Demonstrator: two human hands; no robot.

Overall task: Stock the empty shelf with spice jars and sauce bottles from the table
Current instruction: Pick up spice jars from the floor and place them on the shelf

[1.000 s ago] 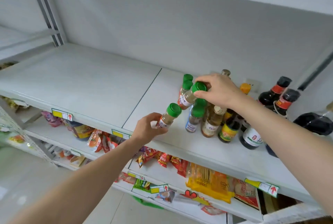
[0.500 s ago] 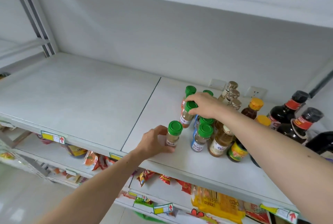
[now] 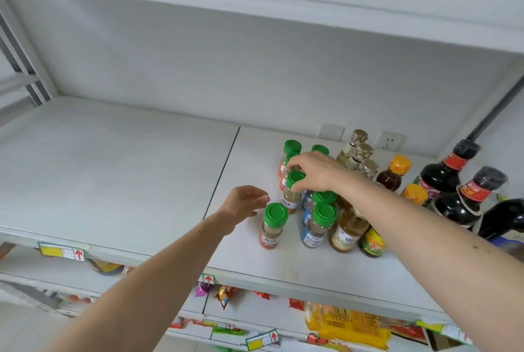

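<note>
Now green-capped jar [image 3: 272,225] upright just right of open left hand [image 3: 244,204].

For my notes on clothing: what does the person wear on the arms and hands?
Nothing shows: the left hand and right hand are bare, without gloves, rings or a watch, and both forearms are uncovered, with no sleeve in view.

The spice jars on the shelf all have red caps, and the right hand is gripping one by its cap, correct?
Not quite: the head view shows the spice jars have green caps, not red. The rest holds: they stand on the shelf, and the right hand grips one jar by its cap.
</note>
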